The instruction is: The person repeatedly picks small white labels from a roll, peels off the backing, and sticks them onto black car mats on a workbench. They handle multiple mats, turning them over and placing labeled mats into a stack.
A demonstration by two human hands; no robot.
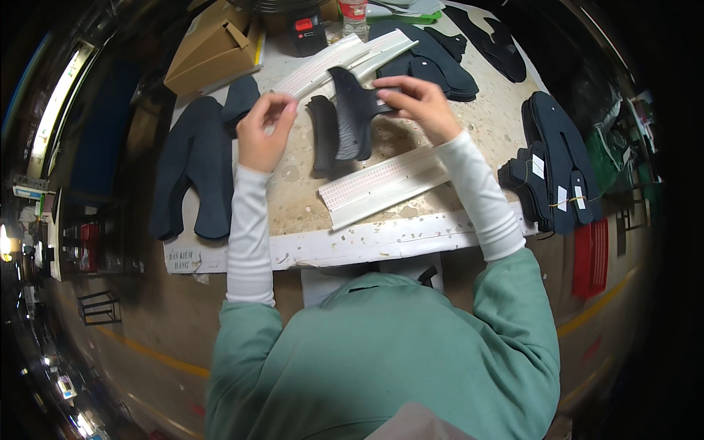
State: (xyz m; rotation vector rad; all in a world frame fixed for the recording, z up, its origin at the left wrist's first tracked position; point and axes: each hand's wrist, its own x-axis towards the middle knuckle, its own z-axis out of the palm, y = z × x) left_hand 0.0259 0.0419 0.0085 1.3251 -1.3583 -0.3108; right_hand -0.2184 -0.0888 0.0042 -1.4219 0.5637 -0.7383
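Observation:
My right hand (422, 106) grips a dark, roughly T-shaped cut piece (353, 117) by its side arm, with thumb and fingers around that end. The piece is held over the table, slightly blurred. To its left, my left hand (265, 136) is raised with fingers loosely curved and a small gap to the thumb; nothing shows in it. A narrow dark curved strip (322, 136) lies between my left hand and the held piece. Nearer to me rests a white printed strip (385, 187), partly under my right forearm. More white printed strips (330, 62) lie beyond my hands.
Thick stacks of dark cut pieces lie at the left (192, 161), far right (425, 62) and right (561, 154); the right one has white labels and ties. A cardboard box (213, 48), a black-and-red device (309, 35) and a bottle (353, 18) stand at the back.

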